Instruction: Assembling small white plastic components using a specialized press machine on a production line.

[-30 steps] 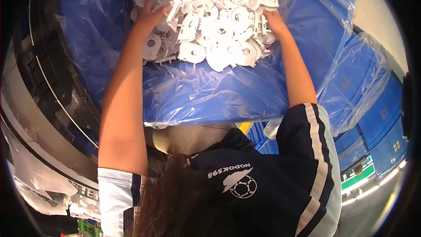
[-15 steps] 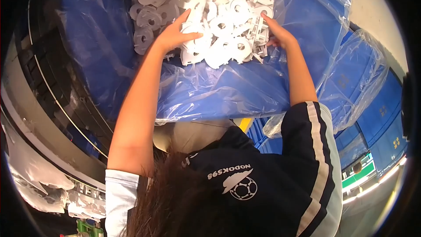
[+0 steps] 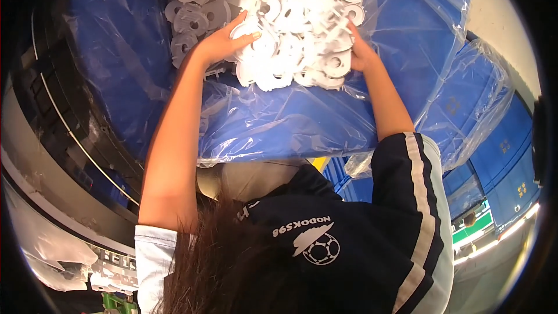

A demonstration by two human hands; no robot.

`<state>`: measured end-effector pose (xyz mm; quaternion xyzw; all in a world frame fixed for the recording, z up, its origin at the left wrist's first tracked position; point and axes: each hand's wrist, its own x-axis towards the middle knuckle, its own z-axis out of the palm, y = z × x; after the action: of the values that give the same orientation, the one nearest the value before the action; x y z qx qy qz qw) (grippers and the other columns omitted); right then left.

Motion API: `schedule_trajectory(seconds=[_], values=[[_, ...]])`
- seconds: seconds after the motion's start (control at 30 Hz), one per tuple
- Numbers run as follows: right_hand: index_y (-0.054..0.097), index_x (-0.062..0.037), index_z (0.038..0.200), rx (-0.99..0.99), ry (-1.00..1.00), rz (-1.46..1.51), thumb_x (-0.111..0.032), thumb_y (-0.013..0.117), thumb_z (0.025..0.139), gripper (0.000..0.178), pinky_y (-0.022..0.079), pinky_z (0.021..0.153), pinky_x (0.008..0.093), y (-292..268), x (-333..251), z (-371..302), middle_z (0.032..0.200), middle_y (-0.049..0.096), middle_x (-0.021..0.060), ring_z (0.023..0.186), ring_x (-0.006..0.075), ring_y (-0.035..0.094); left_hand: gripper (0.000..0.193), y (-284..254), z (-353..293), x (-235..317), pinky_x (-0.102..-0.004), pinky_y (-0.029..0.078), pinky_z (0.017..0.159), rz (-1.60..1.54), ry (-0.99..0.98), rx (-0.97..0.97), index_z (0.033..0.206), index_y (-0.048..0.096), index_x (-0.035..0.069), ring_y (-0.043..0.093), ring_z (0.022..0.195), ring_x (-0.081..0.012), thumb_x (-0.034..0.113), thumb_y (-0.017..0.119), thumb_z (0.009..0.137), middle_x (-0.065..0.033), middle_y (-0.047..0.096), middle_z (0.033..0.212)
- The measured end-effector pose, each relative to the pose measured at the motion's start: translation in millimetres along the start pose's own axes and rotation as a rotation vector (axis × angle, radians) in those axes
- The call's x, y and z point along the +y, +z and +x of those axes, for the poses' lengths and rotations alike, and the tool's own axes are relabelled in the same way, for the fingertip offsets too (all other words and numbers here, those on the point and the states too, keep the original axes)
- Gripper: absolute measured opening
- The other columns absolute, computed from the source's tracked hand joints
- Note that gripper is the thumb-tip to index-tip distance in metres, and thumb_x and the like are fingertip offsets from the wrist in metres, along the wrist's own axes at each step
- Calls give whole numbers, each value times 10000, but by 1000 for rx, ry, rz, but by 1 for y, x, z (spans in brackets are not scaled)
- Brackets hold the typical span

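Observation:
White plastic parts with round holes lie heaped in a blue bin lined with clear plastic film. At the heap's left side, my left hand rests against the parts with thumb and index finger spread. My right hand presses on the right side of the heap, its thumb stretched up along the parts. Its other fingers are mostly hidden by the parts. Glare washes out the middle of the heap, and some parts near my right hand are blurred.
Loose film hangs over the bin's right side. Further right stand more blue containers. A dark machine-like structure with a pale rail runs along the left. White parts in film lie at the lower left.
My right hand has moved left against the heap, and the parts beside it have shifted and bunched together. My left hand has moved slightly left.

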<state>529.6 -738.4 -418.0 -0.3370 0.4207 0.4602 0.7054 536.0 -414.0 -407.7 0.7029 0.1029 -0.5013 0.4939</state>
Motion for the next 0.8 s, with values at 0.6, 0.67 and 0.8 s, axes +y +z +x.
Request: schedule_trajectory(seconds=[0.6,0.67,0.8], values=[[426,10,1252,101,-206,-531,-348,655,790,628,503,810,338,62,25,52,1175,528,125,1033,187,554,599,-8,-43,37,-303,413,877,-82,-160,-8,1214,505,9,525,1018,-173,434,619,807,-89,591,1110],[416,0,1268,27,-190,-600,-400,661,766,687,417,906,366,45,26,74,1249,468,139,1145,220,460,647,-4,-27,-4,-313,395,922,-105,56,54,1260,477,12,518,1059,-209,425,639,789,-136,574,1133],[388,10,1278,-60,-104,-509,-410,623,793,683,447,883,325,66,27,44,1224,491,123,1068,206,529,736,12,-29,-31,-364,371,965,179,65,445,1303,467,97,463,1149,-328,477,687,712,-238,471,1222]])
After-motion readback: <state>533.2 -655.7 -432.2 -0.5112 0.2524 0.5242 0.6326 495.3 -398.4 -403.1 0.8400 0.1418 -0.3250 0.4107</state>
